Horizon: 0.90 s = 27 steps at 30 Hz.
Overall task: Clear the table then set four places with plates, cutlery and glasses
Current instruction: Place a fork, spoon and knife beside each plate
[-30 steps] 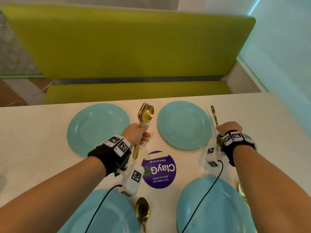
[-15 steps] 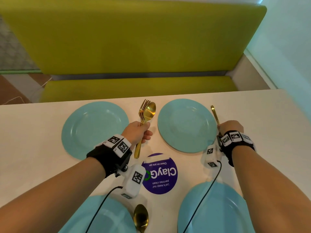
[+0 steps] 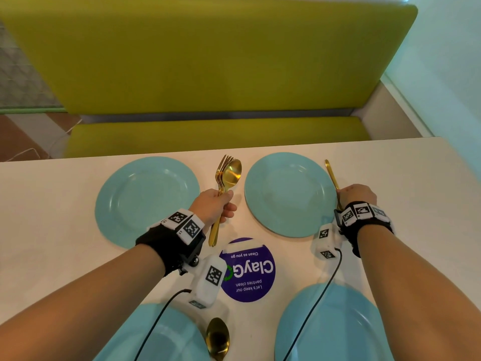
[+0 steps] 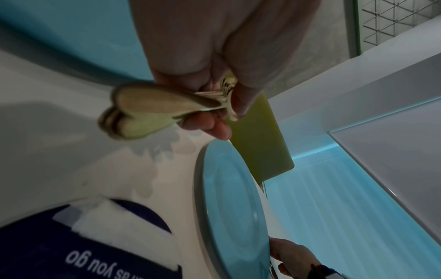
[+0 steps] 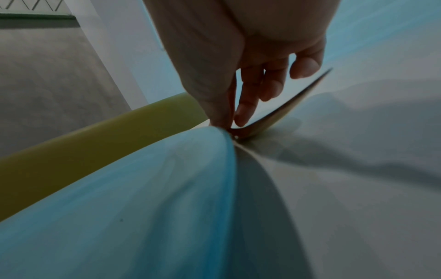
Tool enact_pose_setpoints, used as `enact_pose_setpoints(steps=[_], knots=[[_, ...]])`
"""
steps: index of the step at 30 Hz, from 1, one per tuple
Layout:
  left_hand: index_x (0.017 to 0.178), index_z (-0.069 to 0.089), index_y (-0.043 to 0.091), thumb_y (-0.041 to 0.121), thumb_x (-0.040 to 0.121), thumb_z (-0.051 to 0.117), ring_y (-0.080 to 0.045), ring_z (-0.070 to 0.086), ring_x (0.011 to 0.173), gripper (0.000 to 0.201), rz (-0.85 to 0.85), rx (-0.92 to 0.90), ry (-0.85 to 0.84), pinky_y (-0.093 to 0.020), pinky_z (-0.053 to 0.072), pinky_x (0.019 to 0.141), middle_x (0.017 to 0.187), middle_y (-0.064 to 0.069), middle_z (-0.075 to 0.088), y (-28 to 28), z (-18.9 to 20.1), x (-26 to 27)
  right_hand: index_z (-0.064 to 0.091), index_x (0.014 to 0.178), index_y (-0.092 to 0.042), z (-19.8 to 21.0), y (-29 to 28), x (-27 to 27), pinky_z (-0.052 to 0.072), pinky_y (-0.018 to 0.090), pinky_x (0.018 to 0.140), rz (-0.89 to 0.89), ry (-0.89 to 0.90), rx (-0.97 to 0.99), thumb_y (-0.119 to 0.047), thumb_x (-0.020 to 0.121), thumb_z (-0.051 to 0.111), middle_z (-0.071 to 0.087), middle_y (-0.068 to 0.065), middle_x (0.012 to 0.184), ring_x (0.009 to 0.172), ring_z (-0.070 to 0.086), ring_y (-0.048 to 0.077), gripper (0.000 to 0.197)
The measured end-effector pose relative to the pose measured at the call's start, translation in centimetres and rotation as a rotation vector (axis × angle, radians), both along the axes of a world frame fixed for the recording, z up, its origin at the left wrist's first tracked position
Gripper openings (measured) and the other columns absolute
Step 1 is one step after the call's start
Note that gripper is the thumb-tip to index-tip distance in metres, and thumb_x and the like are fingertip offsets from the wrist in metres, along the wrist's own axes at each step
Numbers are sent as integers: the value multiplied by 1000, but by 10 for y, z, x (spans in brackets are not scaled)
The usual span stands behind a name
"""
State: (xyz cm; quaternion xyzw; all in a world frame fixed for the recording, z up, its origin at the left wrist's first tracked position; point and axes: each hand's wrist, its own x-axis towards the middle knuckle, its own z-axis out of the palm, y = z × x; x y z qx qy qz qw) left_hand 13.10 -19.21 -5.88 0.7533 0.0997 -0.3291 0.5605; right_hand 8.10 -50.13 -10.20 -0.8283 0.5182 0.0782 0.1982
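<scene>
Your left hand (image 3: 212,204) grips a bundle of gold cutlery (image 3: 226,178) between the far plates (image 3: 145,201); your right hand (image 3: 356,195) pinches a gold utensil (image 3: 331,173) on the tabletop (image 3: 416,178).

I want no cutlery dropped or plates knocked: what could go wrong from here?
The left hand grips a loose bundle of forks and a spoon; one could slip out. The right hand sets a gold piece right against the far right plate, so it may nudge the rim.
</scene>
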Motion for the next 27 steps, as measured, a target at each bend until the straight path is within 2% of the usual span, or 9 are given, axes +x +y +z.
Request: enact_pose_setpoints(steps=[3,6,10,14,16,20,21,24,27], knots=[[77,52,14,28,97,45,-13,54,64,25,-8,4,1,-23,45,63,74,-2,61,-1,0,0,72,94,-3,1,0,0,53,40,86,10,-18,17,-31,88,60,69,17,99,93,64,36,30],[77,52,15,28,97,45,-12,54,63,25,-12,8,0,-23,44,62,74,-2,61,-1,0,-1,73,94,-5,-1,-2,-2,54,38,82,25,-40,18,-29,89,60,70,16,98,92,64,36,27],[78,51,14,27,98,43,-12,53,63,25,-6,11,6,-22,44,61,74,-2,61,0,0,-2,73,98,-5,0,-1,-4,54,39,85,40,-83,20,-26,90,57,71,17,99,93,64,37,27],[82,50,10,15,98,35,-14,52,61,23,54,-25,57,-23,42,58,72,-6,60,0,3,-3,70,102,-10,20,14,5,48,36,88,138,-147,-62,-25,92,54,68,15,109,104,59,36,24],[81,50,8,8,96,32,-14,50,60,23,80,-35,72,-22,40,56,71,-6,57,0,5,-4,70,102,-11,32,35,13,44,31,89,280,-229,-69,-22,91,56,69,13,110,106,60,33,21],[76,51,10,2,94,34,-13,46,57,25,75,-29,59,-20,39,51,70,-5,51,3,7,-6,71,100,-12,55,111,21,37,18,81,693,-318,95,-18,88,62,70,5,107,99,63,20,16],[76,51,10,2,94,36,-12,47,57,25,73,-26,51,-19,40,50,70,-4,51,4,7,-7,71,101,-13,59,131,21,38,17,82,792,-312,119,-18,88,62,70,4,107,99,62,18,17],[75,53,11,2,93,43,-10,51,55,22,39,-18,19,-17,40,48,69,-4,55,11,7,-11,70,106,-15,61,180,18,42,26,90,1029,-277,113,-15,90,57,68,3,109,102,60,19,21],[74,56,9,-1,90,49,-5,53,47,20,-38,-12,-2,-15,40,45,67,-5,58,23,11,-15,68,111,-17,60,209,12,46,33,92,1150,-229,75,-11,92,50,64,6,113,107,56,22,26]])
